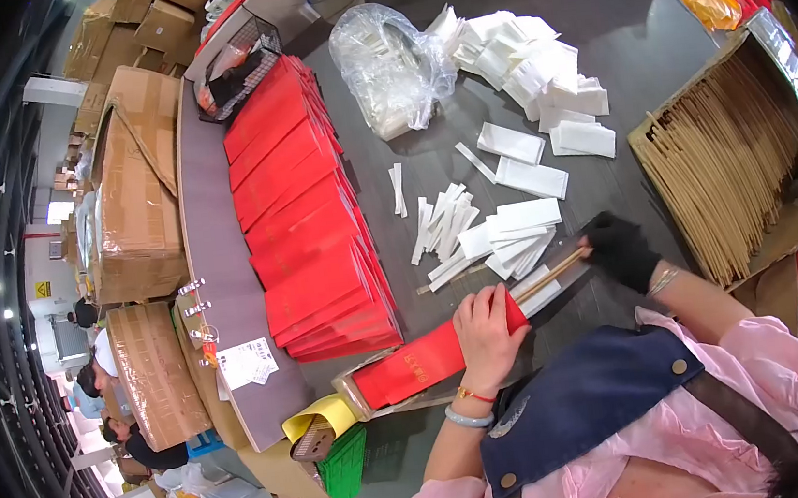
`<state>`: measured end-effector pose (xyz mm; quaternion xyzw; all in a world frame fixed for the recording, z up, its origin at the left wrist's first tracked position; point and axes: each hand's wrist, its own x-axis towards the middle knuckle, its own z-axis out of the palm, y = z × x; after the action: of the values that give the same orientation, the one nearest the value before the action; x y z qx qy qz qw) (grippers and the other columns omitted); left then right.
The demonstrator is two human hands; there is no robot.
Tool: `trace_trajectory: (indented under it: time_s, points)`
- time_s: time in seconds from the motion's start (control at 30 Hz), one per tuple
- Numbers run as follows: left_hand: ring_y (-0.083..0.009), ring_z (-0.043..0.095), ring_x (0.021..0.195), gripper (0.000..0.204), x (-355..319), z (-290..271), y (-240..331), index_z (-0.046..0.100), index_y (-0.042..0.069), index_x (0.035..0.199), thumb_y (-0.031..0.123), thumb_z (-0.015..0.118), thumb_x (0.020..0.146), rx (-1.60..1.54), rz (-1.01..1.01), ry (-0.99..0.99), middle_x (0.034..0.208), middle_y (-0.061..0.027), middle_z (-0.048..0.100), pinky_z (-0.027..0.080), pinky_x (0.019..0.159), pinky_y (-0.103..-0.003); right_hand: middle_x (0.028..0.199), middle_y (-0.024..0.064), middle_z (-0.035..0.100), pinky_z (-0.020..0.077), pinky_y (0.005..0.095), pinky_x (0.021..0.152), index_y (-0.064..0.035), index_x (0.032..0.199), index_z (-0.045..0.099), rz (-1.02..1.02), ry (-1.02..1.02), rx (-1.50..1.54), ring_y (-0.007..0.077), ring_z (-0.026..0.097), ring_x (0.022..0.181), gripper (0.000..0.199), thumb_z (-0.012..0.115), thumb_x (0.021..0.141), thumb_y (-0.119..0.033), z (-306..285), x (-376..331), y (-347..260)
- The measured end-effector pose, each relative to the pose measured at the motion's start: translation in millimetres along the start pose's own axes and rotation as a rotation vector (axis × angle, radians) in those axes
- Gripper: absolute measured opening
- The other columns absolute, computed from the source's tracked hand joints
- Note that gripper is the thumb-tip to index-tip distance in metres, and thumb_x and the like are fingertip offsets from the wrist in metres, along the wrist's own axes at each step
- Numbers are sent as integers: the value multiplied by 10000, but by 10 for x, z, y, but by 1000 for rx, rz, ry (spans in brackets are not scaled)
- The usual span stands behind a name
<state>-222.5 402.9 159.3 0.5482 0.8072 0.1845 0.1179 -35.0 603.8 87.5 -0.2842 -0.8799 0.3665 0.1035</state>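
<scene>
A long red paper sleeve (pixel 409 366) with gold print lies slantwise along the table's near edge. My left hand (pixel 487 330) presses down over its right end, fingers bent across the paper and the thumb at the side. My right hand (pixel 621 251), in a black fingerless glove, is closed on the far ends of thin tan sticks (pixel 553 274). The sticks point to the sleeve's right end, and a white strip (pixel 540 298) lies along them. Whether their tips are inside the sleeve is hidden by my left hand.
Red sleeves (pixel 303 210) lie in overlapping stacks at left. Small white packets (pixel 532 177) are scattered mid-table beside a clear plastic bag (pixel 389 65). An open carton of brown sticks (pixel 726 166) stands at right. A yellow-wrapped piece (pixel 334 413) and green basket (pixel 343 474) are near front left.
</scene>
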Motion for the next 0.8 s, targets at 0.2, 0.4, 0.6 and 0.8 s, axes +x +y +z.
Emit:
trace_trajectory:
  time_s: [0.2, 0.4, 0.6, 0.8]
  points:
    - [-321, 486, 1061, 596, 167, 3, 2, 566, 89, 1214, 170, 769, 660, -46, 52, 36, 1163, -108, 532, 411, 876, -447, 1117, 146, 589, 434, 367, 915, -78, 1165, 562, -155, -294, 449, 306, 570, 1047, 499, 746, 733, -243, 280, 162, -778]
    - [-322, 508, 996, 339, 330, -490, 129, 631, 140, 991, 75, 677, 661, 148, 197, -370, 1062, -133, 529, 435, 809, -455, 1061, 101, 581, 370, 449, 941, -104, 1099, 586, -353, -149, -362, 295, 551, 1038, 614, 745, 652, -493, -212, 156, -681]
    - [-369, 507, 1064, 256, 486, -1289, -616, 639, 81, 888, 40, 694, 641, 454, 96, 186, 1144, -151, 546, 426, 885, -472, 1041, 93, 590, 393, 445, 911, -93, 1051, 593, -119, 88, -184, 311, 557, 1010, 613, 822, 569, -395, -624, 118, -649]
    - [-379, 393, 1251, 850, -126, -136, -302, 519, 42, 1294, 510, 807, 647, 196, -342, 126, 1307, -172, 482, 222, 1066, -616, 1038, 107, 592, 383, 456, 921, -71, 1050, 592, -163, -54, -333, 313, 564, 989, 635, 834, 559, -393, -554, 110, -797]
